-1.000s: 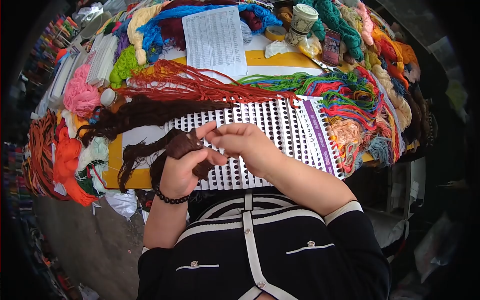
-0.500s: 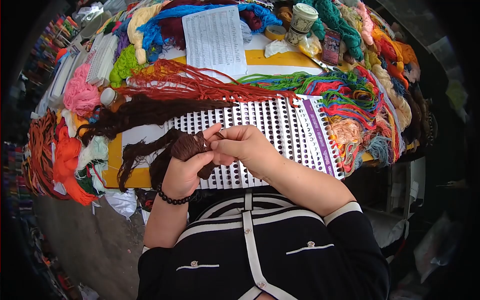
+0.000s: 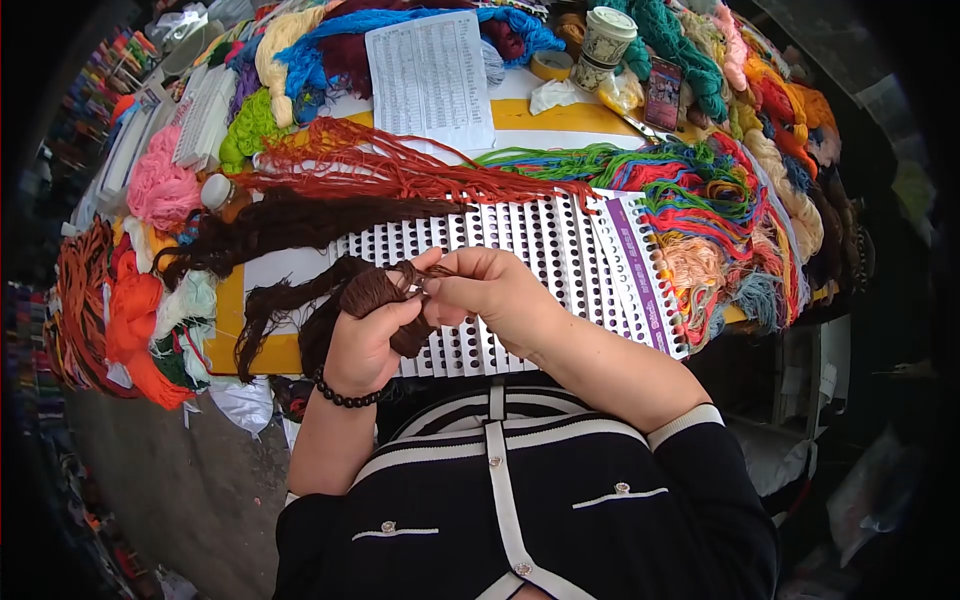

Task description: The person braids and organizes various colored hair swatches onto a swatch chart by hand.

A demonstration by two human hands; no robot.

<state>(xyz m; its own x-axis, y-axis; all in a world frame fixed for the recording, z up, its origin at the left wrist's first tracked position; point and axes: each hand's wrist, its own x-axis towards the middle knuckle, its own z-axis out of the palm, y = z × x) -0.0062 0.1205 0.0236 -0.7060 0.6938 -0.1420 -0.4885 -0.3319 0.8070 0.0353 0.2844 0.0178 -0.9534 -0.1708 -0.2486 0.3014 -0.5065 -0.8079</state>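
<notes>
My left hand (image 3: 372, 338) is wrapped round a bundle of dark brown thread (image 3: 368, 292), its thumb pressing on the folded strands. Loose ends of that bundle trail to the left over the table. Close beside it, my right hand (image 3: 482, 290) pinches a few brown strands between thumb and forefinger at the bundle's right side. Beneath both hands lie white cards with rows of punched holes (image 3: 540, 270). Another length of dark brown thread (image 3: 300, 222) stretches above them, with rust-red thread (image 3: 390, 165) farther back.
Multicoloured threads (image 3: 700, 190) are heaped on the right. At the back are a printed sheet (image 3: 430, 80), a paper cup (image 3: 604, 45), a roll of tape (image 3: 551, 66), a phone (image 3: 663, 95) and scissors (image 3: 645, 128). A small jar (image 3: 217, 192) stands on the left among coloured skeins.
My right hand has shifted slightly, and more brown strands now show between its fingers and the bundle. My left hand keeps its hold in nearly the same place.
</notes>
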